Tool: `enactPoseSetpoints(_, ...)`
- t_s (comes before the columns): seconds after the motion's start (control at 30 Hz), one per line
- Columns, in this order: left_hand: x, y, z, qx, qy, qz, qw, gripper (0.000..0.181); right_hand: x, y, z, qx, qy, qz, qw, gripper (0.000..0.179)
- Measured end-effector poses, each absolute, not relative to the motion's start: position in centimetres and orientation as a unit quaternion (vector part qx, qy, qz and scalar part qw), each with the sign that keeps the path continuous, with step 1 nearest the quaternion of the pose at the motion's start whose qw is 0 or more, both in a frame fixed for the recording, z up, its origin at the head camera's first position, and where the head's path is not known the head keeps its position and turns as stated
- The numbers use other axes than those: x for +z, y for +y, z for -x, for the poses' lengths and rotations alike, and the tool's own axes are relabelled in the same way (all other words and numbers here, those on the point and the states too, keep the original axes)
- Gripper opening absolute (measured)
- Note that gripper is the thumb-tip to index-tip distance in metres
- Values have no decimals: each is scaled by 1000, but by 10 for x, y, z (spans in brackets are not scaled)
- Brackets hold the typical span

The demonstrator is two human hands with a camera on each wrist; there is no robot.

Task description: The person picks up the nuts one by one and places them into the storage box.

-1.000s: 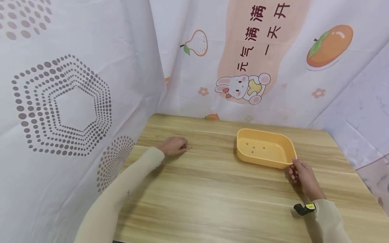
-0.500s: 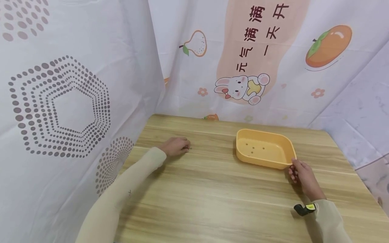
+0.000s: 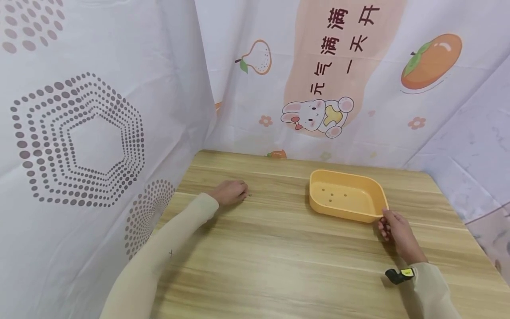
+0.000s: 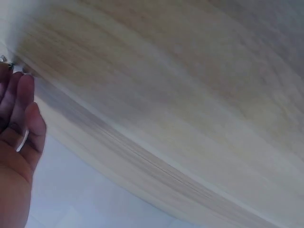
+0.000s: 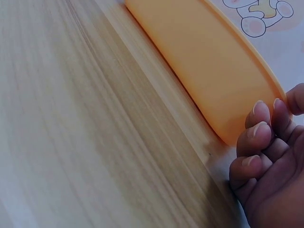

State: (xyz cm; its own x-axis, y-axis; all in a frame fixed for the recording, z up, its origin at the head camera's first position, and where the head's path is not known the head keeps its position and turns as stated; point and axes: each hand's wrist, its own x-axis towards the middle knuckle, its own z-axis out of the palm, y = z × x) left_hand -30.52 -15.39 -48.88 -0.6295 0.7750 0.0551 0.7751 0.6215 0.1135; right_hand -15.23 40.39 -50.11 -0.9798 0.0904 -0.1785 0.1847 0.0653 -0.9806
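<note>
In the head view my left hand (image 3: 230,192) rests low over the left part of the wooden table, its fingers bent. A tiny dark bit (image 3: 250,195) lies just past its fingertips. Small shiny metal-looking pieces (image 4: 4,59) show by those fingertips in the left wrist view, too small to name. The thumb is out of that view, so whether anything is pinched stays unclear. On the right, my right hand (image 3: 400,235) pinches the near right corner of a yellow plastic basket (image 3: 346,213) between thumb and index finger. Its other fingers (image 5: 254,137) are curled beside the wall.
The wooden table (image 3: 279,257) meets a printed curtain (image 3: 247,115) at the back and a dotted white curtain (image 3: 171,88) at the left. Several small holes pierce the basket's floor. A black strap end (image 3: 396,276) with a yellow tag sticks out at the right wrist.
My left hand has shifted slightly to the right, and only one of two tiny bits by its fingertips is still visible in the head view. The right hand and basket stay put.
</note>
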Motion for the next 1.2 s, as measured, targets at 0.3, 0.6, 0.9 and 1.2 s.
enactPoseSetpoints(0.3,-492,-153,307,-51,-908,416,-11,16,-505,405,151,-672,734,-90,33,41)
enactPoseSetpoints(0.6,-488,-152,306,-57,-913,403,-21,17,-502,404,149,-671,737,-81,27,41)
enactPoseSetpoints(0.9,-484,-155,304,-52,-922,381,-49,16,-499,404,152,-675,731,-92,37,39)
enactPoseSetpoints(1.2,-483,-159,303,-52,-918,391,-43,12,-500,402,151,-680,727,-91,31,39)
